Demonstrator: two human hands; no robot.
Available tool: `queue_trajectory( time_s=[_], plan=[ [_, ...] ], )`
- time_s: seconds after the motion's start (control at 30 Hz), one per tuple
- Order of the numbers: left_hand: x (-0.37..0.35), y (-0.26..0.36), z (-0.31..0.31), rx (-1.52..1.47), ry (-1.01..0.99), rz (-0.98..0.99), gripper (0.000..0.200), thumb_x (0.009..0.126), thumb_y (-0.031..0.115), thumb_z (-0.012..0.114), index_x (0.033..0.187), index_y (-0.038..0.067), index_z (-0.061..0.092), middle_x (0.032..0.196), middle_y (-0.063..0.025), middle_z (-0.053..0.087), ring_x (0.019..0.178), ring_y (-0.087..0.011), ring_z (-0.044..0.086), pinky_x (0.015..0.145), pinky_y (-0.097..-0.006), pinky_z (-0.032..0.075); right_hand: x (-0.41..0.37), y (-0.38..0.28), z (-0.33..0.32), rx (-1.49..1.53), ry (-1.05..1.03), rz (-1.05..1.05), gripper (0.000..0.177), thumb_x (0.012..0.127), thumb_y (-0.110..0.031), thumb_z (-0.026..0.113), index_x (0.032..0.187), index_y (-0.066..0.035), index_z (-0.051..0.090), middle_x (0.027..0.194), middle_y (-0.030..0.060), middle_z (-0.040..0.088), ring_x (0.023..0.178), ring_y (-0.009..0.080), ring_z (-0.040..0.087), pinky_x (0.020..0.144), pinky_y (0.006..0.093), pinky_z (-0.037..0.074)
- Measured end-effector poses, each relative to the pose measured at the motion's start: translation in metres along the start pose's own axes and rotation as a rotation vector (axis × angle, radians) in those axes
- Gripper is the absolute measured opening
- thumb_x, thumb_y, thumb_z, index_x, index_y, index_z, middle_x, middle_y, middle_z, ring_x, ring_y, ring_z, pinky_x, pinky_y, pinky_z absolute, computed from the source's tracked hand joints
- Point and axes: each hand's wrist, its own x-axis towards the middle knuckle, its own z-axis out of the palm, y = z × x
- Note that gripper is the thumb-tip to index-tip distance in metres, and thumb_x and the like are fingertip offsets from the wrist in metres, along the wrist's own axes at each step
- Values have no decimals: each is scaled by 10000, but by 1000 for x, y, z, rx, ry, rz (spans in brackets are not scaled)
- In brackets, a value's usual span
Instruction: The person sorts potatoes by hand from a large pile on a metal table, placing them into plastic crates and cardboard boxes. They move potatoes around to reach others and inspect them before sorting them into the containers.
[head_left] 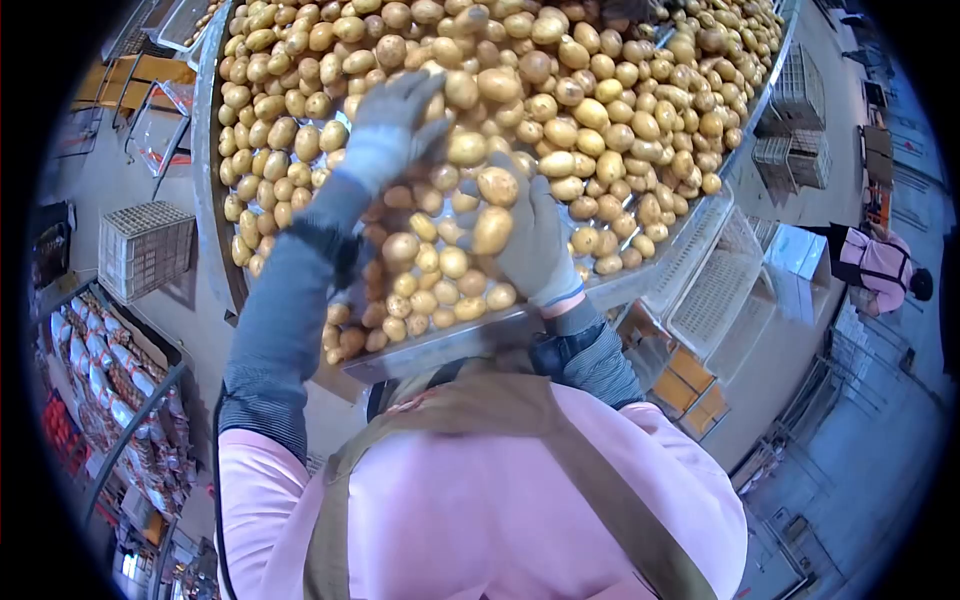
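Metal-edged table [206,150]: right hand [532,240] cups two potatoes [491,231] against its fingers (left hand [388,125], fingers spread, empty, over others).

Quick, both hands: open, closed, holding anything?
Left hand: open, spread over the potato pile.
Right hand: partly curled, two potatoes against it; whether gripped, can't tell.

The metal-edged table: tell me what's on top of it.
Many potatoes lie on the table, with the left hand and right hand among them. Bits of surface show between; the rest is covered and cannot be seen.
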Motion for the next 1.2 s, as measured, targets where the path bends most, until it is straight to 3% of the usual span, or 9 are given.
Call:
queue_trajectory(
  time_s=[0.13, 0.23, 0.3, 0.4, 0.6, 0.7, 0.9, 1.03, 1.2],
  plan=[
    [-90, 61, -2, -90, -56, 24, 459, 946, 293, 648, 1365, 119, 580, 1363, -161, 592, 1231, -349, 566, 1050, -482, 430, -25, -6, -6, 673, -63, 365, 507, 947, -241, 630, 1370, 10, 507, 1030, 174, 641, 912, 318, 672, 781, 388, 558],
    [-128, 127, -29, -603, 10, -276, 404, 925, 173, 665, 1315, 85, 614, 1326, -183, 598, 1171, -377, 592, 1006, -468, 468, -57, -4, -2, 792, -141, 722, 503, 1071, -420, 455, 1258, 28, 583, 865, 99, 662, 789, 184, 682, 650, 325, 566],
    [-139, 168, -38, -620, -85, -90, 492, 909, 140, 737, 1359, 46, 560, 1244, -184, 628, 1219, -335, 578, 1033, -409, 466, -77, -9, 3, 692, -285, 1028, 540, 1069, -457, 459, 1219, 40, 607, 875, 100, 677, 791, 206, 678, 652, 347, 557],
    [-159, 179, -19, -821, -227, -339, 472, 885, 199, 784, 1288, 60, 583, 1166, -162, 648, 1134, -286, 626, 973, -377, 503, -125, 16, 32, 828, -268, 942, 635, 1064, -528, 437, 1155, 68, 638, 927, 137, 716, 816, 301, 675, 673, 410, 524],
    [-145, 172, -34, -1159, -233, -946, 233, 1019, 228, 588, 1031, 9, 664, 853, 13, 622, 782, -75, 545, 718, -218, 469, -130, 19, -14, 1094, -197, 910, 469, 1072, -490, 452, 1093, -51, 613, 667, 66, 623, 527, 157, 610, 450, 264, 458],
    [-135, 184, -24, -653, -93, -149, 183, 909, 152, 633, 1078, 82, 648, 874, -71, 660, 784, -233, 665, 690, -343, 546, -129, -2, -14, 1199, -249, 909, 394, 1056, -418, 514, 1100, -43, 627, 670, 25, 615, 570, 130, 612, 491, 232, 461],
    [-38, 138, 3, -47, 3, -408, 525, 1020, 476, 539, 1350, 71, 590, 1144, -205, 694, 1041, -394, 655, 916, -475, 523, -152, 1, -30, 1156, 82, 761, 356, 1040, -398, 537, 1203, -86, 587, 872, 49, 627, 651, 135, 623, 538, 254, 497],
    [-1, 97, 47, 163, -164, -312, 594, 863, 556, 681, 1115, 20, 640, 1117, -211, 668, 1093, -387, 624, 942, -496, 499, -196, 71, -110, 736, 249, 732, 375, 1027, -390, 557, 1182, -52, 606, 895, 74, 661, 726, 157, 649, 603, 281, 521],
    [-39, 148, 16, -515, 148, -496, 439, 910, 385, 682, 1132, 8, 633, 1077, -222, 657, 1028, -398, 630, 887, -471, 507, -195, 96, -180, 787, 361, 763, 423, 1033, -355, 566, 1294, -23, 576, 1032, 106, 690, 828, 171, 677, 671, 286, 536]
  ],
)
